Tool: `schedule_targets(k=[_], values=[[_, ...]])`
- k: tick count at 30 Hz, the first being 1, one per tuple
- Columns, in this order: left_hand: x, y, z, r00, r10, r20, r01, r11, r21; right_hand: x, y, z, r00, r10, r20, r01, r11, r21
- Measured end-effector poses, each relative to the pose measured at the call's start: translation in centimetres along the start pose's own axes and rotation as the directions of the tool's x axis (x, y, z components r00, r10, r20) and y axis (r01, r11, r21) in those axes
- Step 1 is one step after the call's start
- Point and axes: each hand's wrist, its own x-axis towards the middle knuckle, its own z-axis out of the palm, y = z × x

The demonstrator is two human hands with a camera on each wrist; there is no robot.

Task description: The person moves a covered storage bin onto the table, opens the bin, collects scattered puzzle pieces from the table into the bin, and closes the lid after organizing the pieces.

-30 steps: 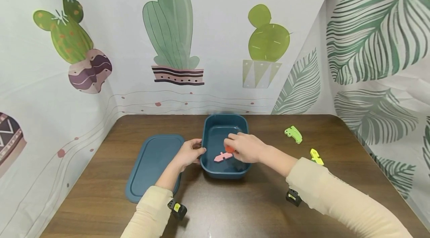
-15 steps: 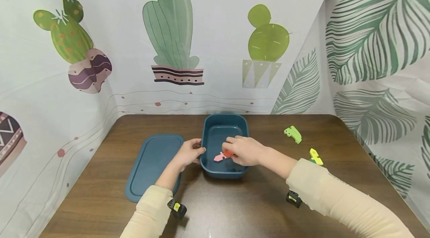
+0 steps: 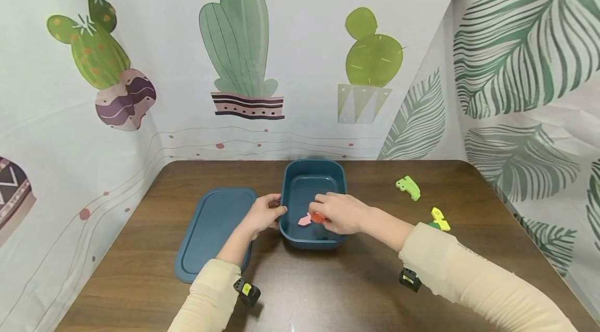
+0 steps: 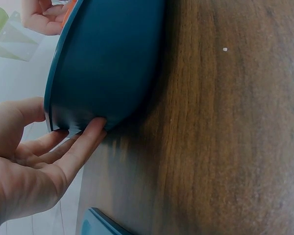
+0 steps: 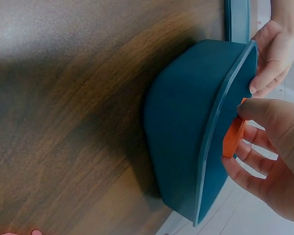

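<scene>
My left hand (image 3: 263,213) holds the left wall of a dark blue lidless box (image 3: 313,244), thumb at the rim and fingers against the outer side in the left wrist view. Over the box's near right part, my right hand (image 3: 346,213) pinches a small orange piece (image 5: 233,136) between thumb and fingertips; its full shape is partly covered. A pink flat toy piece (image 3: 304,220) lies on the box floor, partly hidden behind the orange piece and the right hand.
A blue lid (image 3: 213,233) lies flat left of the box. Right of it on the brown table (image 3: 323,290) are a green crocodile-shaped toy piece (image 3: 409,186) and a yellow toy piece (image 3: 440,218) with a dark green one (image 3: 435,225) beside it. A printed cloth (image 3: 309,61) hangs behind.
My right hand has moved slightly toward me and lower in the box with the orange piece, which now covers more of the pink piece. The left hand and box stay put.
</scene>
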Motion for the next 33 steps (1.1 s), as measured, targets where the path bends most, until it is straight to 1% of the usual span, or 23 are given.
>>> schedule_targets(k=[4, 7, 12, 17, 20, 24, 27, 30, 33], values=[[1.3, -1.7, 0.0, 1.0, -0.002, -0.013, 0.001, 1.0, -0.018, 0.0, 0.0, 0.1, 1.0, -0.001, -0.001, 0.001, 1.0, 0.005], [1.5, -2.0, 0.1, 1.0, -0.001, -0.022, 0.0, 1.0, -0.022, 0.0, 0.0, 0.2, 1.0, 0.001, -0.002, -0.001, 1.0, 0.012], [1.5, -2.0, 0.1, 1.0, -0.01, -0.024, 0.01, 1.0, -0.021, -0.2, 0.0, 0.4, 1.0, 0.021, -0.006, -0.021, 1.0, 0.013], [1.4, -1.8, 0.0, 1.0, -0.016, -0.003, 0.016, 1.0, -0.021, -0.2, 0.2, 0.3, 0.999, 0.042, -0.011, -0.042, 0.999, -0.006], [0.8, -1.0, 0.0, 1.0, -0.012, 0.009, 0.012, 1.0, -0.023, -0.2, 0.2, 0.3, 0.999, 0.048, -0.02, -0.048, 0.999, -0.014], [-0.5, 0.6, 0.0, 1.0, -0.018, 0.012, 0.018, 1.0, -0.014, -0.3, 0.2, 0.3, 0.998, 0.042, -0.036, -0.043, 0.999, -0.014], [-0.9, 1.1, 0.1, 1.0, -0.026, 0.01, 0.026, 1.0, -0.01, -0.4, 0.2, 0.3, 0.998, 0.045, -0.038, -0.045, 0.999, 0.001], [-0.7, 0.9, 0.1, 1.0, -0.024, 0.01, 0.024, 1.0, -0.011, -0.5, 0.1, 0.2, 0.998, 0.063, -0.018, -0.062, 0.998, 0.029], [0.1, -0.1, 0.0, 1.0, -0.021, 0.006, 0.021, 1.0, -0.019, -0.6, 0.1, 0.2, 0.997, 0.079, 0.004, -0.079, 0.996, 0.051]])
